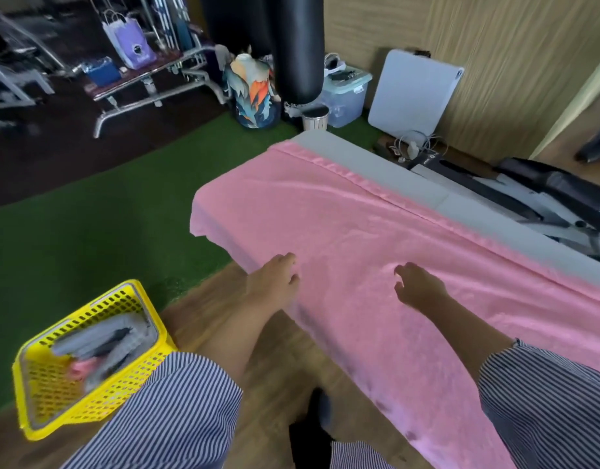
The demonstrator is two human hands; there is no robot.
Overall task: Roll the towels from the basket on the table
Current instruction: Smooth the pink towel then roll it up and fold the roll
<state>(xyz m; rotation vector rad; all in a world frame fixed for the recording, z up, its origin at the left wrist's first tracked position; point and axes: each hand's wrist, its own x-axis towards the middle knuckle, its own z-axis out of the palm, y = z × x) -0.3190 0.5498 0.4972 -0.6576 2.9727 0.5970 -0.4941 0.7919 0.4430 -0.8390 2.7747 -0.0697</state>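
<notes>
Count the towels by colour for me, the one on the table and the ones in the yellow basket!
Pink towels: 2, one spread over the table as the pink towel, and a pink bit in the yellow basket.
Grey towels: the grey pile is too blurred to split, at least 1.
Total: at least 3.

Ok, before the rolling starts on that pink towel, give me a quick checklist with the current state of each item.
1. Pink towel spread out on the table: ok.
2. Towel surface smooth: not ok, creases near the far hem.
3. Near edge on the table: not ok, it hangs over the front.
4. Left hand open on the towel: ok.
5. Right hand grip: cannot tell, blurred, fingers loosely curled over the towel.
6. Yellow basket holds more towels: ok.
</notes>
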